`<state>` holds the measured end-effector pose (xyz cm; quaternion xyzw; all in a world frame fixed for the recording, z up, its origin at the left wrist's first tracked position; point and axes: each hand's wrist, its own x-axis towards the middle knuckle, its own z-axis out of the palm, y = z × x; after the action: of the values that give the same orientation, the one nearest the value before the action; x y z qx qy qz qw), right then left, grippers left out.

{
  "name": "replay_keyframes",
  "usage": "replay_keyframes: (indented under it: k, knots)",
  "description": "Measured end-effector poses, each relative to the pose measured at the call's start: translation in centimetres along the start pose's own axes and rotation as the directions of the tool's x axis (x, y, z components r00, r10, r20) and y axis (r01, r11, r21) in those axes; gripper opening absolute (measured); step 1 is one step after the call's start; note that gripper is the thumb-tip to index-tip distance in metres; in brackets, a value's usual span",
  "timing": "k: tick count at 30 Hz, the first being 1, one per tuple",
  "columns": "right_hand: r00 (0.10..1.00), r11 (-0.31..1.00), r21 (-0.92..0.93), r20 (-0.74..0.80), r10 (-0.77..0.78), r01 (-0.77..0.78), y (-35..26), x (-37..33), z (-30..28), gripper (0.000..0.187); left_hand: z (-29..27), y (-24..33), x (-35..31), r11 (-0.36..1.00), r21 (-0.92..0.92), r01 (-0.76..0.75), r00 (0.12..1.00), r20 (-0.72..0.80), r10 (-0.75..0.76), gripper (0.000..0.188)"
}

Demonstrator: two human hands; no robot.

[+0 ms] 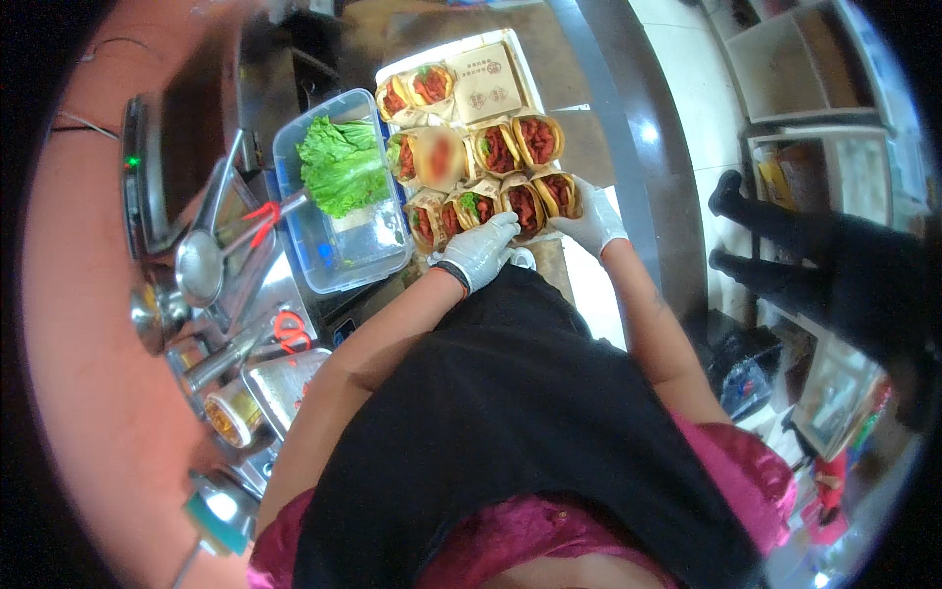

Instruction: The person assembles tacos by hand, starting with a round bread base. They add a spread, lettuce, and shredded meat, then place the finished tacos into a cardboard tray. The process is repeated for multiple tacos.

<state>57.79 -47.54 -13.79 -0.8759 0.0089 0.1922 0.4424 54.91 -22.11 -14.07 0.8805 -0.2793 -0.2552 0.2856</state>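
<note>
Filled flatbread buns in brown paper sleeves stand in rows on a white tray [523, 61]; red meat and some green lettuce show in their openings. At the near right end of the tray, my two hands in clear gloves grip a pair of them from both sides. My left hand [479, 253] is closed with its fingertips against the left filled bun [523, 208]. Curled round the outer side of the right filled bun [557, 193] is my right hand [592, 218]. The undersides of both buns are hidden.
Left of the tray stands a clear plastic box [339, 263] with lettuce leaves [343, 165]. Flat paper sleeves [488, 80] lie on the tray's far part. A strainer [200, 268], red-handled tools and a tub [234, 412] crowd the left side. A person in dark trousers [805, 231] is at right.
</note>
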Motion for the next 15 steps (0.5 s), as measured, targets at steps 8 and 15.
replay_keyframes:
  k: [8, 15]
  knots:
    - [0.972, 0.984, -0.116, -0.206, 0.110, -0.136, 0.1, 0.3, 4.4, 0.057, -2.7, 0.6, 0.4, 0.999, -0.023, 0.040, 0.992, 0.122, -0.037, 0.035]
    - [0.976, 0.983, 0.055, -0.128, 0.178, -0.173, 2.3, -0.7, 3.7, 0.061, -2.8, -0.7, 0.8, 0.999, -0.029, -0.045, 0.996, 0.071, 0.047, 0.029]
